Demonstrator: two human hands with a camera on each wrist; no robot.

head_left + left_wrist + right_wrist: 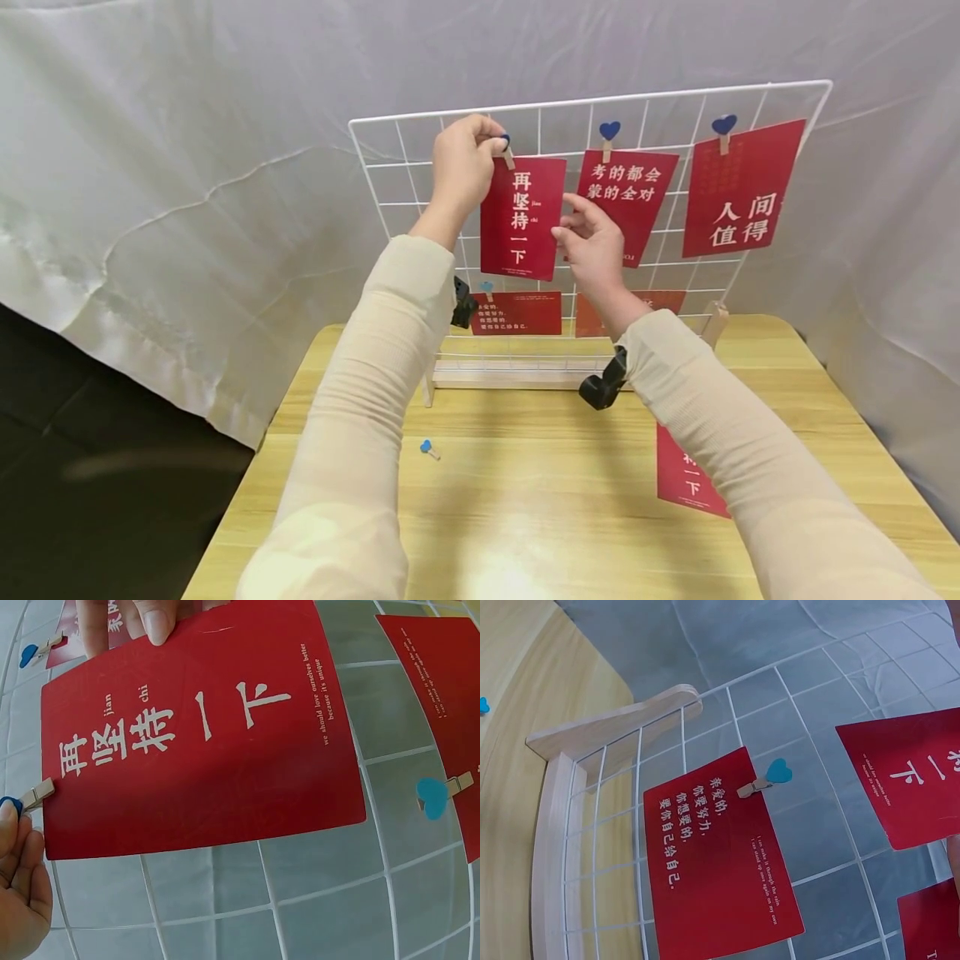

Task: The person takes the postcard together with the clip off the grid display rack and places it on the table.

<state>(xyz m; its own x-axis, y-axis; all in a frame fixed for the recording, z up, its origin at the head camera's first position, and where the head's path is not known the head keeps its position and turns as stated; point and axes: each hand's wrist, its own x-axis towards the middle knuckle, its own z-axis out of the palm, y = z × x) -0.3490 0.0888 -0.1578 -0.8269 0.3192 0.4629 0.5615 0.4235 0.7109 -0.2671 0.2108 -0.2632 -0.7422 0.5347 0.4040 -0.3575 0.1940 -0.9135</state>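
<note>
A red card (522,218) with white characters hangs against the white wire grid (390,158) that stands on the table. My left hand (498,148) is at the card's top edge. It pinches a small wooden clip with a blue heart (507,151) there. In the left wrist view the clip (31,796) sits on the card (202,735) edge, beside my left fingers (19,877). My right hand (562,231) pinches the card's right edge at mid height. Its fingertips (154,619) show on that edge.
Two more red cards (628,200) (742,187) hang clipped on the top row, and others (516,312) (712,855) lower down. A loose blue-heart clip (429,448) and a red card (686,479) lie on the wooden table (525,500). The grid's wooden foot (615,724) rests on it, and white cloth hangs behind.
</note>
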